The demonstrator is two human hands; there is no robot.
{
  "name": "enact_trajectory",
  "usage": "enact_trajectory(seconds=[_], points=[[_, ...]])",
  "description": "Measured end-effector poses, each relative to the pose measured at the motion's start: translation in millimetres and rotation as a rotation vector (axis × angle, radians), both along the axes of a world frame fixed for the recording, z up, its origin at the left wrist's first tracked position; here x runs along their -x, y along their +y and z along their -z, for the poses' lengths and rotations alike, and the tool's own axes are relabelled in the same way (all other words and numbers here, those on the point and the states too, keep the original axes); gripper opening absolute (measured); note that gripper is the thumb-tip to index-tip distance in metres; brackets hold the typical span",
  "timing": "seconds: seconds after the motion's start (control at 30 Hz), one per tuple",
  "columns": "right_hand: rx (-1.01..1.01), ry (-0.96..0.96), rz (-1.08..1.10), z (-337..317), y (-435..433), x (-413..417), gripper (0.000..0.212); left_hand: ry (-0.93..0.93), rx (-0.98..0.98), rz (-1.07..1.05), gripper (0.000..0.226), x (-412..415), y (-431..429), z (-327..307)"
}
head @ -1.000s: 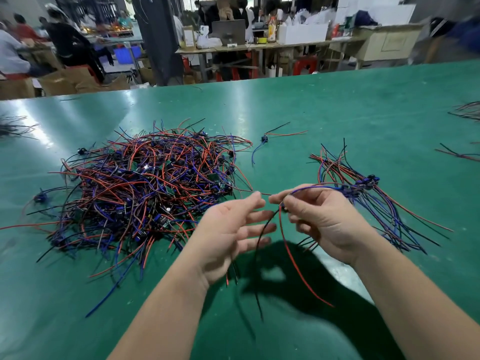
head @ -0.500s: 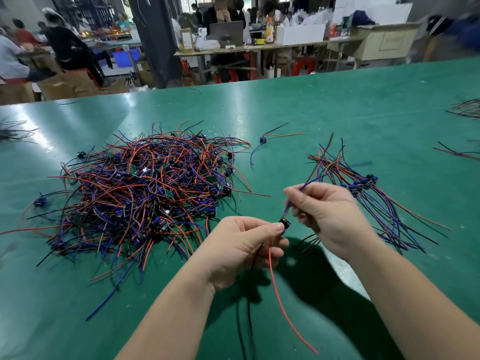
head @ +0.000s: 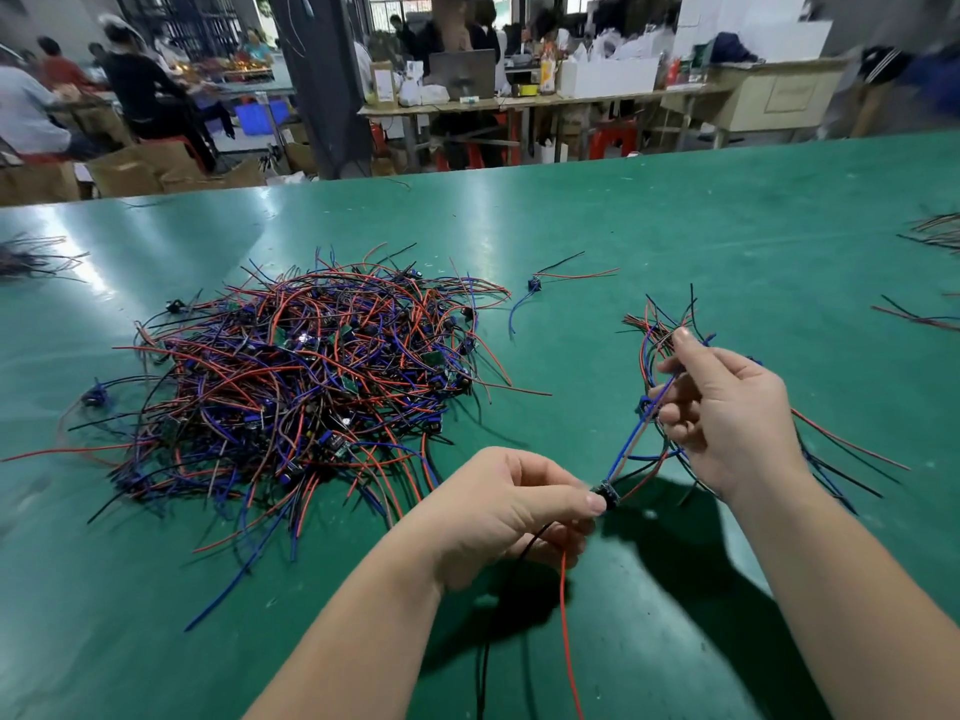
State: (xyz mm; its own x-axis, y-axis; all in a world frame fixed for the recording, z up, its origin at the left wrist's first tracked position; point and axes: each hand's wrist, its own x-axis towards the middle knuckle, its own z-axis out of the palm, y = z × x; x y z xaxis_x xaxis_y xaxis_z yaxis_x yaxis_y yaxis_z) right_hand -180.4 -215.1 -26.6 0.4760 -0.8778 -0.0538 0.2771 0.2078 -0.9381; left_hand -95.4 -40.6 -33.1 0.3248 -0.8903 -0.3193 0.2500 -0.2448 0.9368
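The left hand pinches a small black part in its grip; the right hand grips its thin blue wire.

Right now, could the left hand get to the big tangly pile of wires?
Probably yes. The pile lies close beside the left hand on the green table, nothing between them. But that hand pinches a small black part, so it isn't free to grab.
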Motion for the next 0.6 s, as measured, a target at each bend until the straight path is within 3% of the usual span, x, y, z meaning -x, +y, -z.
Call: enact_trajectory(seconds=[0.13, 0.37, 0.5, 0.6], points=[[0.023, 0.019, -0.017, 2, 0, -1, 0.042, 0.011, -0.013, 0.073, 0.012, 4, -2, 2], [0.056, -0.041, 0.050, 0, -5, 4, 0.024, 0.035, 0.021, 0.173, 0.018, 2, 0, -3], [0.015, -0.003, 0.095, 2, -6, 4, 0.041, 0.022, 0.009, 0.205, 0.016, -2, 3, -1], [-0.185, 0.010, 0.037, 3, -14, 4, 0.054, 0.036, 0.060, 0.213, 0.015, -3, 4, 0]])
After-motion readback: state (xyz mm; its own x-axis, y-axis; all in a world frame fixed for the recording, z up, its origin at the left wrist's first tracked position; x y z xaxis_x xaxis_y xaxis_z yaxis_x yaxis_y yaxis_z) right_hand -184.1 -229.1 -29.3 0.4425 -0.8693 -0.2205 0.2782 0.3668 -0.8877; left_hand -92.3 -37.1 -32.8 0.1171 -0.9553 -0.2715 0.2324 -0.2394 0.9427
